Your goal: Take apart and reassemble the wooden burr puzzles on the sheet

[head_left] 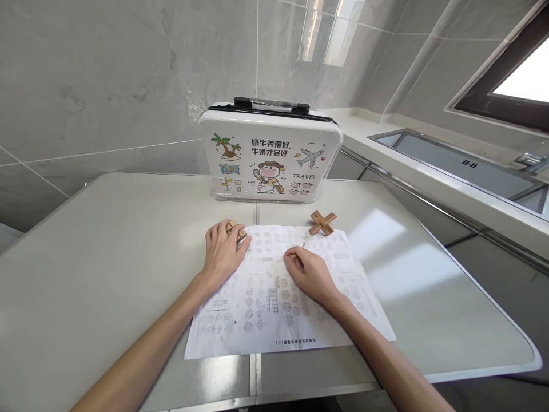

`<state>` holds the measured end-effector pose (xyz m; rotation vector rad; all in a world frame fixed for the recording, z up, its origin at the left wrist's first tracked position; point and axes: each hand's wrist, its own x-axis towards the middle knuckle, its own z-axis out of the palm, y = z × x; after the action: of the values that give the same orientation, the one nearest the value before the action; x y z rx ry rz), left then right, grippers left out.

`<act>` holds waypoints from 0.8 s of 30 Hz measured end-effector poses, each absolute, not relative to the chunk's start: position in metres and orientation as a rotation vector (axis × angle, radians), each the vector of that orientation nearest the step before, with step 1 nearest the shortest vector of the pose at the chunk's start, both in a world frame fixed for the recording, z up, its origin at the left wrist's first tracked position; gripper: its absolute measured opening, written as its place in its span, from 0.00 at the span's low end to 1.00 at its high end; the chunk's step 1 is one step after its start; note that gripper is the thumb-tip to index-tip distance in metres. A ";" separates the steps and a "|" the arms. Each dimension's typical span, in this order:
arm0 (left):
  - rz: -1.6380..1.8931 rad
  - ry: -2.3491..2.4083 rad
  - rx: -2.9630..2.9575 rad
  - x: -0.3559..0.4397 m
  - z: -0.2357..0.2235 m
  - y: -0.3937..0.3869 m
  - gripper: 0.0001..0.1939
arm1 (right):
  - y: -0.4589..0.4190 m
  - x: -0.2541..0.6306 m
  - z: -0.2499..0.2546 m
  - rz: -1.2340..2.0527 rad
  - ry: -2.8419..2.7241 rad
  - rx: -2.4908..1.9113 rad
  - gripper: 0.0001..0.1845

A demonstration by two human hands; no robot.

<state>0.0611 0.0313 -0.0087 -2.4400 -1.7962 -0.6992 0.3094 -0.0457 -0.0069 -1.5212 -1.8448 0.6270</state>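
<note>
My left hand [222,249] is closed around some small notched wooden puzzle pieces [235,230] at the upper left edge of a printed sheet [295,335]. Its fingers cover part of the wood. My right hand [309,273] rests on the middle of the sheet with fingers curled in; whatever they may hold is hidden. Rows of small diagrams fill the paper, and its heading appears upside down from here. Just beyond my right hand, a cross-shaped assembly of wooden puzzle pieces [322,223] lies at the sheet's upper right edge, touching neither hand.
A white cartoon-printed case [270,154] in clear plastic wrap stands upright at the back of the grey folding table [107,274]. Behind it rises a tiled wall [128,80]. To the right is a counter [364,129] with a sink [463,160] and a faucet [532,161].
</note>
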 end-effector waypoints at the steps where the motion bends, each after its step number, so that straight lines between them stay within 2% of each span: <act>1: -0.709 -1.798 -2.438 0.061 -0.008 0.032 0.20 | -0.046 0.309 -0.007 0.629 -1.843 -1.523 0.08; 6: -0.713 -1.780 -2.409 0.061 -0.009 0.032 0.17 | -0.046 0.310 -0.006 0.647 -1.830 -1.507 0.09; 12: -0.852 -1.606 -2.458 0.067 -0.002 0.026 0.22 | -0.046 0.309 -0.005 0.694 -1.770 -1.488 0.11; 14: -0.933 -1.453 -2.573 0.073 0.004 0.019 0.21 | -0.045 0.309 -0.005 0.742 -1.704 -1.485 0.11; 19: -0.897 -1.077 -2.907 0.088 0.009 0.001 0.12 | -0.039 0.314 -0.002 0.963 -1.348 -1.433 0.18; 24: -0.826 -1.110 -3.022 0.092 -0.003 -0.004 0.11 | -0.032 0.324 -0.002 1.207 -0.909 -1.255 0.22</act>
<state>0.0921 -0.0036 -0.0028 -3.0217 -1.1096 -0.8257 0.3236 -0.0324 -0.0025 -1.2552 -0.9087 1.2066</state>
